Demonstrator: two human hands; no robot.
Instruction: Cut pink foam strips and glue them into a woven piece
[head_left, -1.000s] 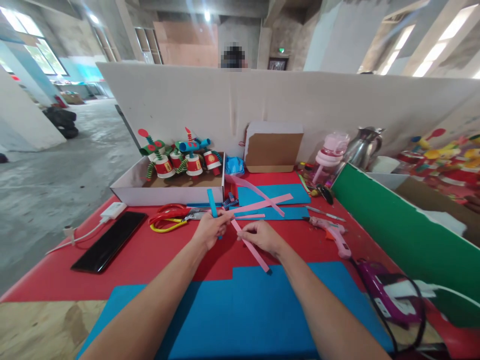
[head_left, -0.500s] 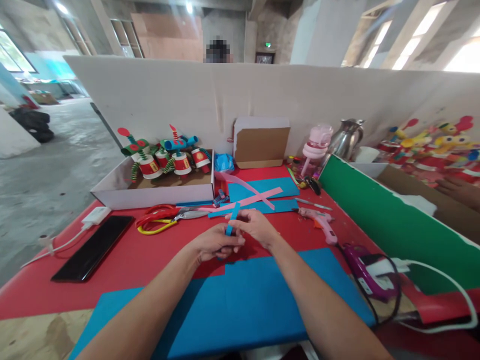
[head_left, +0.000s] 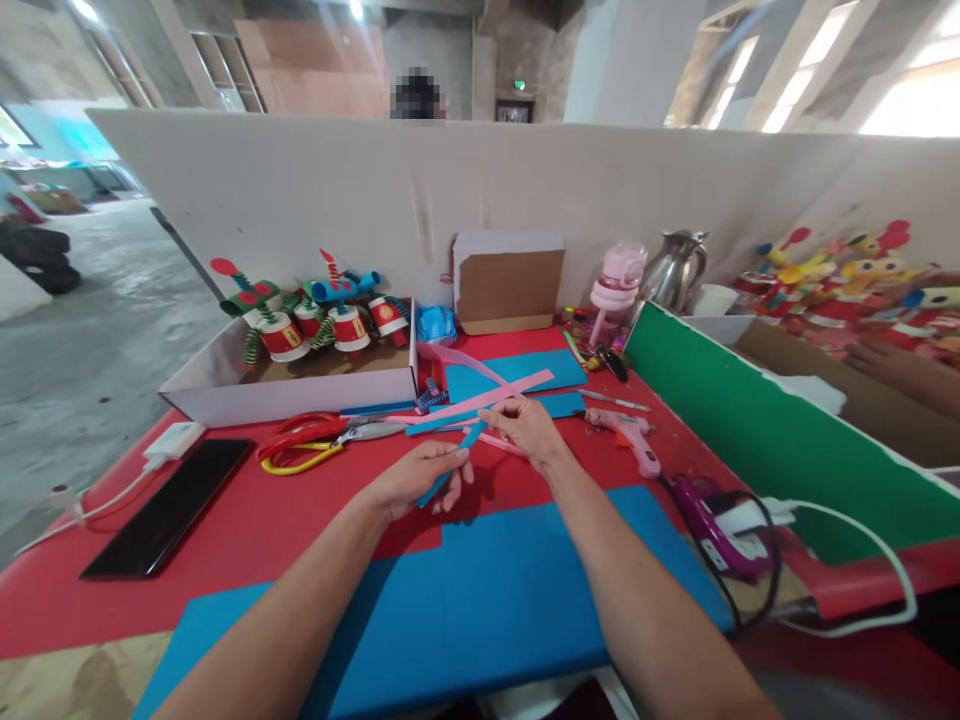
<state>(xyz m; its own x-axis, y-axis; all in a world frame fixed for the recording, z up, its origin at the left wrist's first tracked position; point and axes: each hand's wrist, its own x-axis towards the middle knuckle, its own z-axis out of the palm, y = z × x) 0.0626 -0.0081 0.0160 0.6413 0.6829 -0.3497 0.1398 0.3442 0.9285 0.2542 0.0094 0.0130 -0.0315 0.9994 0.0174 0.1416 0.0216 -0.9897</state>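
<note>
Between both hands stretches a narrow blue paper strip [head_left: 471, 437], slanting from lower left to upper right. My left hand [head_left: 433, 474] pinches its lower part between thumb and fingers. At the upper end, the fingertips of my right hand [head_left: 523, 428] are closed on the strip. Just behind the hands, pink paper strips [head_left: 517, 390] lie crossed over blue paper pieces [head_left: 551, 370]. To the left of them rest red-handled scissors [head_left: 300, 432] and a yellow-handled pair [head_left: 304, 460]. A pink glue gun [head_left: 630, 432] lies right of my right hand.
A white box [head_left: 300, 395] holds several paper-cup figures [head_left: 349, 328]. At the right stand a green-sided box [head_left: 750, 440], a pink bottle [head_left: 619, 285] and a steel jug [head_left: 675, 270]. A black phone [head_left: 169, 510] lies left; blue sheets [head_left: 495, 600] cover the front. Another person's hand [head_left: 900, 355] shows far right.
My right hand has let go of a pink strip and taken the blue strip's upper end. The strip has tilted over to the right. The view has swung rightward.
</note>
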